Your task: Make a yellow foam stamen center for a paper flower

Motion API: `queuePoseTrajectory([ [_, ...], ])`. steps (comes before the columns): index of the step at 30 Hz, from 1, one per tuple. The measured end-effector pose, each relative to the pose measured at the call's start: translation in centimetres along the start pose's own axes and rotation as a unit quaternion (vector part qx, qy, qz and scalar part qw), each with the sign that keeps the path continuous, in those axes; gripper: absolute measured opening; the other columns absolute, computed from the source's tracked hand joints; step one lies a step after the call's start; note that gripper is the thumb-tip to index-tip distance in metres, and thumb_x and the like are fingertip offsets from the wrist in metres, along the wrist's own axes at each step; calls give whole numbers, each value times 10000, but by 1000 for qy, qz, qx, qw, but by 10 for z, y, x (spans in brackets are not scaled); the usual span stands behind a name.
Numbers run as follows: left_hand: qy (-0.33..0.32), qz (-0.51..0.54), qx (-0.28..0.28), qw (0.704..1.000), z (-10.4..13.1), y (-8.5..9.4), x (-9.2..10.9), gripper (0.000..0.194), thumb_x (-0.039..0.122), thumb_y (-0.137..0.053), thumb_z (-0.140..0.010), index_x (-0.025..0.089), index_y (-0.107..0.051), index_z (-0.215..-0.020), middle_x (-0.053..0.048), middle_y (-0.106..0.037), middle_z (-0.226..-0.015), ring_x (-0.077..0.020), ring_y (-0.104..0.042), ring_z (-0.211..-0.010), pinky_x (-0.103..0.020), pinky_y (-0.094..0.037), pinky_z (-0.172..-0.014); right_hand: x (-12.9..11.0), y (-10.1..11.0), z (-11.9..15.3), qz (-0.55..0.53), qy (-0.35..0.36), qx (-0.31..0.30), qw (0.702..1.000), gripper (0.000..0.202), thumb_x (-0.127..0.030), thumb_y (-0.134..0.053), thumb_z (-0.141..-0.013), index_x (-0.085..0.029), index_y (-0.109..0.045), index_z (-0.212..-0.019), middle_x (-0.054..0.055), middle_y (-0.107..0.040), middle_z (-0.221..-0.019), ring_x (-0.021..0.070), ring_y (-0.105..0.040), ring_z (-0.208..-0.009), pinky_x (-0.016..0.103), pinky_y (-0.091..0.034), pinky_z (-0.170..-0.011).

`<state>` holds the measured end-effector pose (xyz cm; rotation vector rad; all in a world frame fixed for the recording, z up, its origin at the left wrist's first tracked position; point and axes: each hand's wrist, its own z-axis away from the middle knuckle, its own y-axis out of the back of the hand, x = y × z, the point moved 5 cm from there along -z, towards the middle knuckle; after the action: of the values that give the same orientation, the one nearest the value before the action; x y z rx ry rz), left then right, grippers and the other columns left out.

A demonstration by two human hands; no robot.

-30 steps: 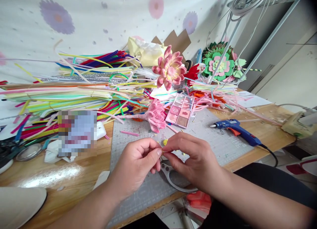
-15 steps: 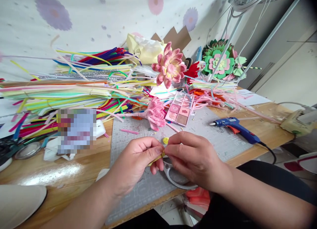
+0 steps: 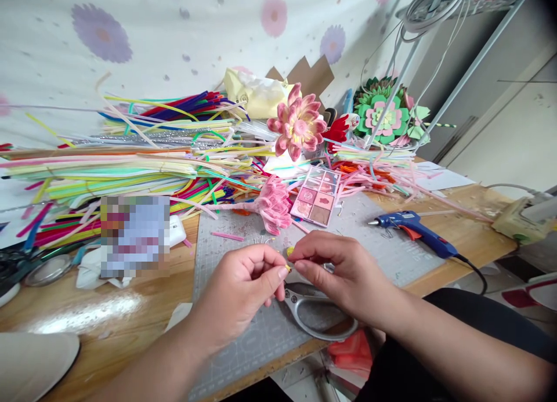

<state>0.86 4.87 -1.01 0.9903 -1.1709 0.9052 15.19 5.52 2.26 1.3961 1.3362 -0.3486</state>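
Observation:
Over the grey cutting mat (image 3: 250, 347), my left hand (image 3: 243, 294) pinches a short yellow pipe cleaner (image 3: 288, 268); only its tip shows past the thumb. My right hand (image 3: 343, 274) is close by, thumb and index finger brought together; whatever lies between them is too small to make out. A small yellow round piece (image 3: 290, 251) shows at the right fingertips, partly covered. Scissors with grey handles (image 3: 300, 318) lie beneath my hands, their blades hidden. Just beyond is a pink pipe-cleaner flower (image 3: 275, 205) on its side, with a pink palette (image 3: 317, 196) beside it.
A blue glue gun (image 3: 413, 231) rests at the right, its cord running off the table edge. Bundles of coloured pipe cleaners (image 3: 130, 164) fill the back left. A large pink flower (image 3: 298, 123) stands behind the palette. Pink offcuts (image 3: 227, 236) and wire bits lie on the mat.
My right fingers have drawn slightly apart from the left fingertips and now partly cover the yellow round piece. More of the scissors' handles shows. The view has shifted slightly.

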Motion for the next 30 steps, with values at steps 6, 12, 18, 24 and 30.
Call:
queuePoseTrajectory([
  [6, -69, -134, 53, 987, 3, 3, 7, 108, 214, -535, -826, 199, -606, -747, 48, -592, -554, -106, -539, -522, -212, -422, -514, 4, -7, -4, -23, -62, -9, 998, 120, -154, -586, -800, -121, -700, -782, 41, -670, -716, 119, -578, -655, 232, -442, -594],
  [12, -76, -167, 53, 982, 2, 4, 7, 112, 210, -525, -833, 208, -582, -737, 52, -587, -557, -109, -540, -525, -211, -412, -509, 11, 6, -5, -72, -115, 36, 990, 89, -184, -594, -780, -153, -672, -751, 17, -654, -697, 119, -562, -632, 237, -431, -576],
  [18, -104, -143, 50, 983, -1, 9, 9, 103, 234, -515, -851, 206, -585, -781, -14, -661, -842, -162, -616, -777, -267, -475, -680, 17, 86, 12, -155, -59, 214, 963, 30, -208, -703, -714, -215, -674, -719, -5, -628, -702, 124, -569, -648, 236, -448, -588],
  [24, -58, -106, 31, 992, -1, 9, 3, 124, 291, -517, -866, 202, -591, -821, -22, -663, -852, -168, -598, -753, -277, -463, -645, 21, 127, 47, -173, -62, 319, 930, 142, -167, -767, -621, -231, -654, -677, -9, -619, -721, 149, -587, -697, 261, -501, -633],
  [30, -47, -87, 5, 995, 1, 0, 6, 123, 257, -513, -868, 193, -562, -775, 12, -630, -704, -143, -557, -687, -272, -424, -665, 15, 64, 49, -79, -123, 60, 987, 79, -237, -627, -815, -207, -664, -752, 0, -631, -635, 118, -578, -580, 215, -476, -535],
])
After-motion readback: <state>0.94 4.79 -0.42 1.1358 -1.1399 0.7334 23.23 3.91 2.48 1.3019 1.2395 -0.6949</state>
